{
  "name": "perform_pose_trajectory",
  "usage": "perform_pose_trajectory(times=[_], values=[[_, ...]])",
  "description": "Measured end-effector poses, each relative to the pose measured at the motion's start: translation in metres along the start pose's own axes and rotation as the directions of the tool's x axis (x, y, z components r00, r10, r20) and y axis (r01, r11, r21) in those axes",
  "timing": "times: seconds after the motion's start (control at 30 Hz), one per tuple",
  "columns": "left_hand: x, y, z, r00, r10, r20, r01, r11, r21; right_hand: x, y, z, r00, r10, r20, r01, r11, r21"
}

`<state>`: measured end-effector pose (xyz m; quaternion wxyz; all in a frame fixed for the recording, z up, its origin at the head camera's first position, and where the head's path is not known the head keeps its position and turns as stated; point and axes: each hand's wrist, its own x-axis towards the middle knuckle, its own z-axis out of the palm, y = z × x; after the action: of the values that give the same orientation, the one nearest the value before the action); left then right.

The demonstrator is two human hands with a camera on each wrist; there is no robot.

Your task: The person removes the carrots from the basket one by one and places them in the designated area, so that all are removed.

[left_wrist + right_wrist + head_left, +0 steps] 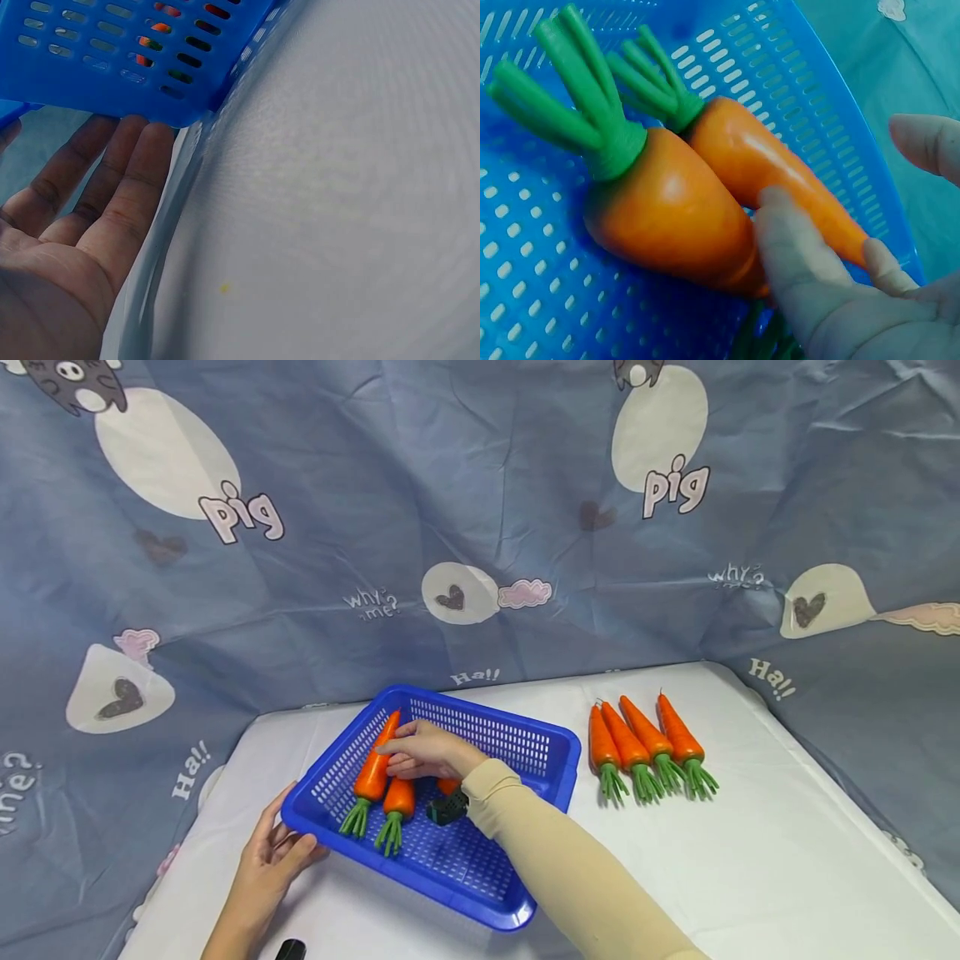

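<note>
A blue slotted basket (525,760) sits on the white-covered bench (787,860), toward its left side. The right hand (423,752) reaches into the basket from the near side, its arm in a beige sleeve (570,868). Its grip lies on two orange carrots (382,772) that rest side by side against the basket's left wall, green stems pointing toward the person. In the right wrist view the fingers (795,262) press down on the narrow ends of both carrots, the thumb standing apart to the right; the fingers look laid on top rather than wrapped around, so the grip is loose and spread, not clamped. A third carrot (448,787) shows only as an orange sliver under the wrist.

The left hand (273,856) rests at the basket's near-left corner. Its fingers (124,180) are straight and relaxed, the tips touching the underside of the blue rim, with nothing pinched.

Four more carrots (645,747) lie in a row on the bench just right of the basket, well apart from both hands, stems toward the near edge. A blue printed cloth (480,510) hangs behind.
</note>
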<state>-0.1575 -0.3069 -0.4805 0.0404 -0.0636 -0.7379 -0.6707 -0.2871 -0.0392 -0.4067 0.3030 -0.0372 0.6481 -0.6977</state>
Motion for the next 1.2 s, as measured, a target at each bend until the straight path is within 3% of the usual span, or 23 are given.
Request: perform_pose_trajectory(times=[0.37,0.77,1.0,1.2], values=[[-0.001,0.000,0.000,1.000,-0.012,-0.005,0.012,1.000,0.008,-0.002,0.001,0.004,0.999,0.034,0.032,-0.033,0.999,-0.019],[0.001,0.000,0.000,1.000,-0.001,0.001,0.001,1.000,-0.011,-0.003,-0.006,0.007,0.999,0.046,-0.024,-0.047,0.997,-0.061],[-0.004,-0.006,-0.004,0.998,-0.068,0.009,0.068,0.998,0.005,-0.004,0.001,0.008,0.999,0.038,-0.021,-0.039,0.998,-0.054],[-0.002,-0.006,-0.004,0.999,-0.039,0.008,0.039,0.999,-0.027,0.000,0.001,0.011,1.000,0.022,-0.021,-0.022,0.999,-0.038]])
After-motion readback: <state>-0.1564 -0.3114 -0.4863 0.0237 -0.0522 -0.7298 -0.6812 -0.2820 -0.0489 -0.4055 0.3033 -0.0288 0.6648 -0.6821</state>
